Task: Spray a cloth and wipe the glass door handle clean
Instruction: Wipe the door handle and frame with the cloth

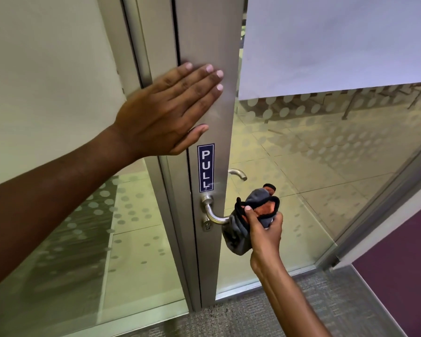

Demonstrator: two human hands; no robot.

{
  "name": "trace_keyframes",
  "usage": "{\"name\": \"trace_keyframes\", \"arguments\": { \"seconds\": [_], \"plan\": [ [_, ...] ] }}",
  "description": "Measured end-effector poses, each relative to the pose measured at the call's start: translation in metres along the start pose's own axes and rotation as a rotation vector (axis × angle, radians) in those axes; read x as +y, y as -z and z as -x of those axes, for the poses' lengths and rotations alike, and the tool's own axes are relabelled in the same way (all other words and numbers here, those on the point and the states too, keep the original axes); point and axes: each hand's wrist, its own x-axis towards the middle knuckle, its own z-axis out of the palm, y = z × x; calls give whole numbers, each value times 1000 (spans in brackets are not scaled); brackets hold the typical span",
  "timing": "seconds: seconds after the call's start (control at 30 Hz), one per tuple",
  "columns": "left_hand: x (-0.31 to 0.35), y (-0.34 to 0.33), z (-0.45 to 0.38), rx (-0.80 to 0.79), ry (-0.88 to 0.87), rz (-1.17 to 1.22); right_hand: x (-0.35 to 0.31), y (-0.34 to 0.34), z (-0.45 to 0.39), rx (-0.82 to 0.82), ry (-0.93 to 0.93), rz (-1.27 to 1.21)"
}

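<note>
A curved silver lever handle [210,213] sticks out of the metal stile of the glass door [204,57], just under a blue PULL sticker [206,167]. My right hand [265,229] grips a bunched grey and orange cloth [238,235] wrapped around the outer end of that handle, so the tip is hidden. My left hand [170,110] lies flat with fingers spread on the stile above the sticker, holding nothing. A second handle [238,173] shows on the far side through the glass. No spray bottle is in view.
A keyhole [206,225] sits below the handle base. Frosted dotted glass panels [326,142] flank the door, with a white sheet [326,45] on the right pane. Grey carpet [253,317] lies underfoot and a purple wall [404,276] stands at right.
</note>
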Motion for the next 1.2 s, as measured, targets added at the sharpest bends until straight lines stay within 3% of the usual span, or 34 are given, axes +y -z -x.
{"name": "trace_keyframes", "arguments": {
  "seconds": [0.33, 0.6, 0.8, 0.9, 1.07, 1.2],
  "plan": [
    [-2, 6, 0, -23, -22, 17, 13, -44, 40, 147, -143, -22],
    [-2, 9, -1, -47, -40, 58, 9, -83, 67, 172, -414, -350],
    [-3, 7, 0, 3, -39, 62, -23, -68, 82, -285, -532, -708],
    [-3, 7, 1, 9, -41, 80, -46, -65, 87, -367, -288, -604],
    [-3, 7, 1, 1, -40, 111, -90, -60, 72, -195, 407, -249],
    [-5, 7, 2, 5, -37, 110, -93, -74, 56, -95, 722, 166]
  ]
}}
